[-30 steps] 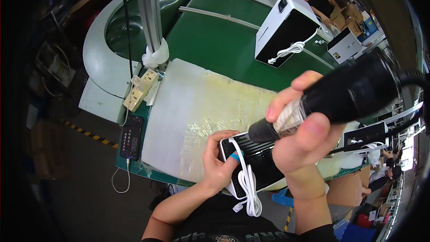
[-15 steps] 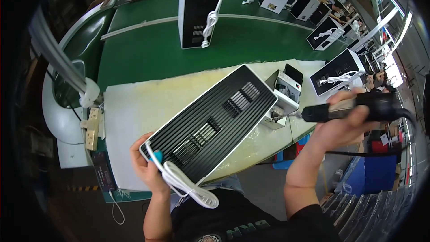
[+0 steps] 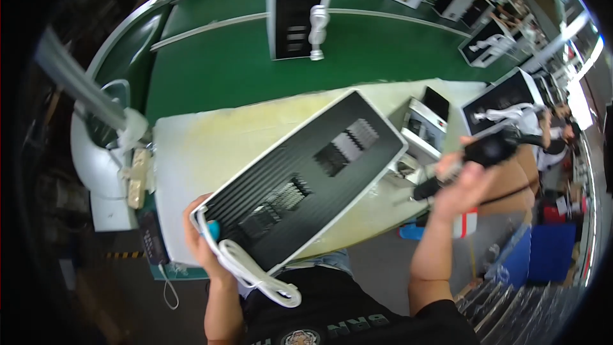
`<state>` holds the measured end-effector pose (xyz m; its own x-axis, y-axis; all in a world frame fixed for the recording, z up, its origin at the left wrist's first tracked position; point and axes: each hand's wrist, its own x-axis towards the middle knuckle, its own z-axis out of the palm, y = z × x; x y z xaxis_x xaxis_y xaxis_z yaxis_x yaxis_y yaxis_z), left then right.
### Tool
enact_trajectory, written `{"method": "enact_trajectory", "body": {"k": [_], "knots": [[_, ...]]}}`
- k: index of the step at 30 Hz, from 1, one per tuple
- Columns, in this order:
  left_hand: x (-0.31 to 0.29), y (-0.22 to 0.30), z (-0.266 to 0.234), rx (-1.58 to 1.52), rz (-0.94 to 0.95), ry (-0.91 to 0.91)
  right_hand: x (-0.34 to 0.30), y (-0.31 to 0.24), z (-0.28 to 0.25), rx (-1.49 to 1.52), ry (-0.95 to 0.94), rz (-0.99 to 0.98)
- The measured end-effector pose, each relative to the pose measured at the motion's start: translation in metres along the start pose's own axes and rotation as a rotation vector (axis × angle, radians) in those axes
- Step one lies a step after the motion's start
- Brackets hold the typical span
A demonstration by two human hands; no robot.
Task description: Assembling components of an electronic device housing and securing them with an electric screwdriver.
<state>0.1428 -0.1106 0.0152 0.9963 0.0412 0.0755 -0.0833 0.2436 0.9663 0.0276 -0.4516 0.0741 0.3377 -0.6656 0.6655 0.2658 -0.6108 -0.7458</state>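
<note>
A white-edged appliance housing (image 3: pixel 306 198) with a ribbed black panel and two vent grilles is tilted over the work mat. At its near left corner, my left hand (image 3: pixel 203 243) is closed around the edge; something small and blue shows at the thumb. A bundled white power cord (image 3: pixel 255 275) hangs from that corner beside the wrist. To the right of the housing, my right hand (image 3: pixel 465 188) grips a black electric screwdriver (image 3: pixel 490 148), blurred by motion. Its thin bit points down and left, apart from the panel. Small open boxes (image 3: pixel 424 129) stand between housing and screwdriver.
A pale mat (image 3: pixel 191 153) covers the near part of the green conveyor (image 3: pixel 211 70). Another tall housing (image 3: pixel 300 13) stands beyond it, and one more (image 3: pixel 501 99) at the right. A power strip (image 3: pixel 137 179) and metal post (image 3: pixel 83 83) are at left. Other people work farther along.
My right hand has turned the screwdriver from nearly level to slanting down and left, lower beside the boxes. My left hand keeps its hold on the housing. The whole view has shifted slightly.
</note>
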Motion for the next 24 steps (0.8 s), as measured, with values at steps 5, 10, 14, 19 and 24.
{"method": "enact_trajectory", "body": {"k": [5, 10, 14, 19, 24], "knots": [[-0.001, 0.008, 0.009, -0.089, -0.09, -0.088, 0.023, -0.144, 0.077, 0.59, 0.085, -0.032], [-0.003, 0.005, -0.001, -0.221, -0.091, -0.148, -0.008, -0.189, 0.175, 0.741, -0.221, -0.013], [0.0, 0.001, -0.004, -0.219, -0.058, -0.187, -0.026, -0.199, 0.221, 0.571, -0.481, 0.006], [0.002, -0.006, -0.004, -0.218, -0.064, -0.203, -0.037, -0.198, 0.242, 0.493, -0.652, 0.001], [0.0, -0.009, -0.005, -0.22, -0.085, -0.158, -0.045, -0.194, 0.245, 0.402, -0.825, 0.008]]}}
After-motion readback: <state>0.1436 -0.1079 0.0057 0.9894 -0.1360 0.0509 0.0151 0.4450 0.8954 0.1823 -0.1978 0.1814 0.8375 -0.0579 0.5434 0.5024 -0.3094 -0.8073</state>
